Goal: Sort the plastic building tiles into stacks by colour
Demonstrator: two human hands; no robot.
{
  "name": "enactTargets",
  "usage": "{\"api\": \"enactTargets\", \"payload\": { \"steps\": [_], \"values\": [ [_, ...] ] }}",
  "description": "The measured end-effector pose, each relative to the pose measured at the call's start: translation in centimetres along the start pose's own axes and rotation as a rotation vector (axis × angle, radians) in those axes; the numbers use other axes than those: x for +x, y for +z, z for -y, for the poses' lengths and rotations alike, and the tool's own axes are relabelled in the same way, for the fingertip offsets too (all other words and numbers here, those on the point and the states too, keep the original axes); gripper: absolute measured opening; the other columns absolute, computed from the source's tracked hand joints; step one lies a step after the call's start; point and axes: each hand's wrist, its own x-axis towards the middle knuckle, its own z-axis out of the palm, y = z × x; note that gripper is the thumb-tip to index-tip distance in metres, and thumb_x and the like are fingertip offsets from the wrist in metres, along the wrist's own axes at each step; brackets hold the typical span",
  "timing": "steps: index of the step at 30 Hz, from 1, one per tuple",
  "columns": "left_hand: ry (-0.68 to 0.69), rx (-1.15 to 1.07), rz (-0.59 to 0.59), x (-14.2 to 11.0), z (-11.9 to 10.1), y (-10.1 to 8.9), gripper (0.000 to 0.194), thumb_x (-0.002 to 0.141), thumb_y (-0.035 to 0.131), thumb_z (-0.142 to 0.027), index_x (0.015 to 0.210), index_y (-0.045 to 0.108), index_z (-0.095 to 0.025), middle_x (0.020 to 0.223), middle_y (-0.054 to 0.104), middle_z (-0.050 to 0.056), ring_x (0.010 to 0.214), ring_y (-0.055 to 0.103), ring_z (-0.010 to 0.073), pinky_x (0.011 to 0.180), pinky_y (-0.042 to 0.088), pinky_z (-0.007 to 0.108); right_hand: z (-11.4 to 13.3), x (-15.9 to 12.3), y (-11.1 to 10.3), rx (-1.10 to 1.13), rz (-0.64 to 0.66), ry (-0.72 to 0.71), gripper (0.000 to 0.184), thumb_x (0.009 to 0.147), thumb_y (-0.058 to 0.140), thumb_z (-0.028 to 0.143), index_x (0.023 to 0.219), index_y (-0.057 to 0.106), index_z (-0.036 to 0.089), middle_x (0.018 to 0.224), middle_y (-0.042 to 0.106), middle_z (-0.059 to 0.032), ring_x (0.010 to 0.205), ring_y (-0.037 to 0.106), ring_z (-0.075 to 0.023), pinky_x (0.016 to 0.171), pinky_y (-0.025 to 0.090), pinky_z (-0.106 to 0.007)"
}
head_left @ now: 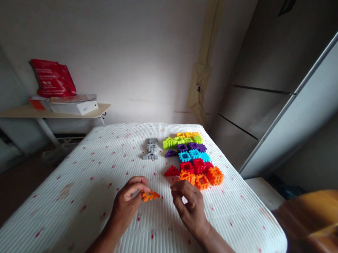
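Observation:
My left hand is closed, thumb and fingers pinching an orange triangular interlocking block piece just above the bed. To its right, my right hand has its fingers curled in; whatever they may hold is hidden. Just beyond that hand are stacked orange block pieces, partly covered by it, and another orange stack. Behind them come rows of red pieces, light blue pieces, purple pieces, lime green pieces and yellow pieces.
Grey pieces form a separate column left of the coloured rows. Everything lies on a white ribbed bedspread with red spots. A side table at the back left carries a white box and a red bag. A wardrobe stands right.

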Motion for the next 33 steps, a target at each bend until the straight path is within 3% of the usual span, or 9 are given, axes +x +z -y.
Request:
{"api": "enactTargets", "payload": {
  "steps": [8,12,14,18,21,23,27,33],
  "values": [
    [0.028,-0.181,0.089,-0.3,1.3,0.3,0.018,0.068,0.052,-0.016,0.061,0.069,-0.018,0.083,0.063,0.006,0.080,0.062,0.0166,0.067,0.052,0.025,-0.7,-1.4,2.0,0.123,0.210,0.250,0.014,0.085,0.051,0.021,0.089,0.064,0.017,0.076,0.066,-0.0035,0.067,0.062,-0.0128,0.061,0.049,-0.021],
    [-0.012,-0.190,0.116,-0.6,1.2,0.6,0.015,0.067,0.054,-0.018,0.062,0.069,-0.018,0.085,0.065,0.007,0.082,0.062,0.0178,0.071,0.052,0.026,-0.9,-1.8,2.3,0.205,0.223,0.240,0.014,0.085,0.054,0.026,0.082,0.065,0.018,0.076,0.066,-0.0034,0.066,0.061,-0.0120,0.062,0.049,-0.021],
    [-0.072,-0.193,0.120,-0.7,1.1,0.7,0.014,0.067,0.056,-0.019,0.071,0.070,-0.018,0.089,0.066,0.007,0.087,0.062,0.0188,0.076,0.051,0.027,-0.8,-1.9,2.4,0.238,0.239,0.234,0.014,0.084,0.056,0.027,0.080,0.065,0.018,0.074,0.065,-0.0027,0.064,0.060,-0.0116,0.060,0.048,-0.021],
    [-0.211,-0.220,0.061,-0.6,1.3,1.1,0.039,0.066,0.064,-0.027,0.104,0.061,-0.018,0.091,0.066,0.006,0.081,0.063,0.0180,0.072,0.051,0.028,-0.8,-2.0,2.6,0.214,0.187,0.255,0.012,0.082,0.056,0.027,0.077,0.063,0.018,0.070,0.063,-0.0013,0.058,0.056,-0.0105,0.054,0.046,-0.020],
    [-0.232,-0.159,0.094,-0.7,1.7,1.0,0.022,0.069,0.063,-0.035,0.080,0.061,-0.017,0.072,0.062,0.002,0.069,0.059,0.0159,0.064,0.048,0.025,-1.0,-2.0,2.5,0.131,0.085,0.263,0.011,0.082,0.054,0.024,0.076,0.060,0.018,0.066,0.061,0.0000,0.054,0.053,-0.0097,0.051,0.045,-0.019],
    [-0.212,-0.117,0.176,-0.8,1.7,0.8,0.022,0.072,0.061,-0.039,0.070,0.059,-0.017,0.064,0.058,0.000,0.064,0.056,0.0147,0.060,0.045,0.023,-1.3,-2.0,2.4,0.059,0.048,0.243,0.010,0.083,0.053,0.023,0.076,0.059,0.018,0.065,0.059,0.0005,0.053,0.052,-0.0095,0.051,0.044,-0.019],
    [-0.185,-0.127,0.278,-1.1,0.6,0.9,0.027,0.075,0.057,-0.044,0.073,0.060,-0.017,0.068,0.058,0.001,0.068,0.055,0.0157,0.062,0.044,0.023,-1.5,-2.1,2.4,-0.067,0.074,0.131,0.011,0.085,0.050,0.020,0.078,0.059,0.019,0.068,0.059,-0.0007,0.058,0.054,-0.0109,0.055,0.045,-0.021],
    [-0.249,-0.171,0.235,-1.0,-0.1,1.2,0.032,0.077,0.055,-0.048,0.067,0.057,-0.017,0.061,0.050,-0.001,0.061,0.048,0.0138,0.058,0.040,0.023,-0.8,-2.0,2.6,-0.081,0.156,-0.005,0.013,0.089,0.047,0.020,0.082,0.058,0.019,0.074,0.062,-0.0033,0.067,0.059,-0.0131,0.061,0.049,-0.022]
  ]
}}
